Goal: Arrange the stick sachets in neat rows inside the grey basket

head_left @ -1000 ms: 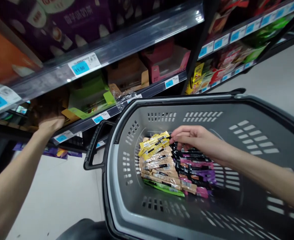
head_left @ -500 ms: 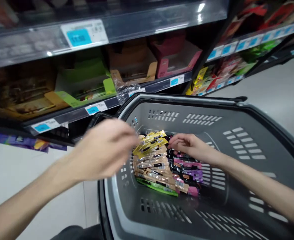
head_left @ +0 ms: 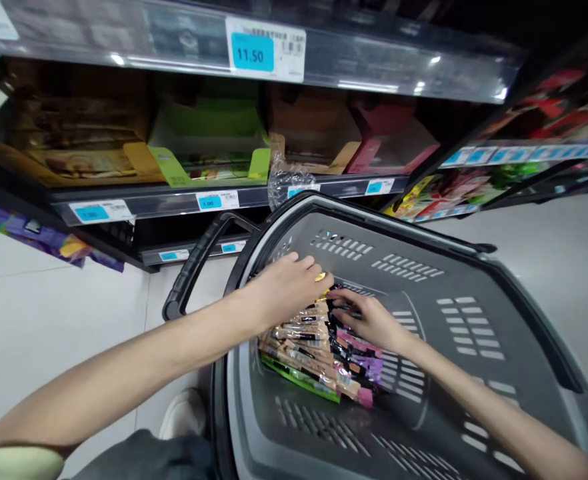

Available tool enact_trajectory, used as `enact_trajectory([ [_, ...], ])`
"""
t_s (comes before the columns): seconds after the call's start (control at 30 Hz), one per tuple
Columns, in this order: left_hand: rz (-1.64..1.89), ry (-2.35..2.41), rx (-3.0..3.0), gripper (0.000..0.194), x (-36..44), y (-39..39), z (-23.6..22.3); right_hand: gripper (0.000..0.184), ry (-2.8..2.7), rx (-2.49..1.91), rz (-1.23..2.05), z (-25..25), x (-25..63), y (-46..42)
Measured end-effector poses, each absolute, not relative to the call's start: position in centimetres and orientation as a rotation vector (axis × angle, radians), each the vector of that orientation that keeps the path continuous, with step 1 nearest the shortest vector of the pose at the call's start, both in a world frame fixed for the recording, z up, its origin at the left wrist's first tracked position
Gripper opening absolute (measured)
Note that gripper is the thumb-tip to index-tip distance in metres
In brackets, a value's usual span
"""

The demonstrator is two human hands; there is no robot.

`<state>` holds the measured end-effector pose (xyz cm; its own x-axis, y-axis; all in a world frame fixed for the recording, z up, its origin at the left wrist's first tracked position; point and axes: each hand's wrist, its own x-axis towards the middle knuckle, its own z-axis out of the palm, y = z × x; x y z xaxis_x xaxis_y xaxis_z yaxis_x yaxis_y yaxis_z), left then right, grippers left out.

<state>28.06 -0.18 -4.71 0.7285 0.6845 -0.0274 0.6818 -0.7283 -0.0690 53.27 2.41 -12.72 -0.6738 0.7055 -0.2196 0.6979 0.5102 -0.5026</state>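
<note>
Both my hands reach into a grey plastic shopping basket (head_left: pixel 474 320). A pile of thin stick packets (head_left: pixel 314 350) in tan, black, pink, purple and green lies on its floor. My left hand (head_left: pixel 287 290) rests on the far end of the pile with fingers curled round some yellow packets (head_left: pixel 320 277). My right hand (head_left: pixel 367 320) lies beside it on the dark packets, fingers bent and touching them; whether it grips one I cannot make out.
Shop shelves (head_left: pixel 174 197) stand just behind the basket, with open display cartons in brown, green (head_left: pixel 209 143) and pink and blue price tags (head_left: pixel 253 52). The basket's black handle (head_left: pixel 194 270) sticks out on the left. Pale floor lies to the left and right.
My left hand came off the shelf and swung right and down into the basket onto the packets. My right hand stayed on the pile. The view tilted up toward the shelves.
</note>
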Motion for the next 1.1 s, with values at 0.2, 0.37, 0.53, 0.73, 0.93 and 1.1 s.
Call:
enact_trajectory([
  [0.2, 0.130, -1.168, -2.836, 0.034, 27.9, 0.3, -4.9, 0.036, -3.026, -1.105, 0.594, -14.8, 49.1, 4.7],
  [0.37, 0.209, -1.160, -2.872, 0.043, 27.7, 0.4, -4.3, 0.034, -3.211, -1.072, 0.357, -17.2, 47.8, 6.2],
  [0.53, 0.216, -1.151, -2.851, 0.030, 27.6, 0.3, -4.2, 0.031, -3.284, -1.088, 0.282, -17.5, 48.7, 6.0],
  [0.73, 0.237, -1.133, -2.877, 0.028, 27.6, 0.3, -4.1, 0.020, -3.240, -1.082, 0.487, -13.7, 50.9, 5.2],
  [0.93, 0.082, -1.122, -3.043, 0.037, 27.8, 0.2, -3.8, 0.020, -2.861, -1.037, 1.096, -8.5, 53.6, 5.0],
  [1.1, 0.165, -1.172, -3.196, 0.038, 27.9, 0.3, -3.0, 0.031, -2.062, -1.170, 1.887, -7.1, 54.4, 4.8],
])
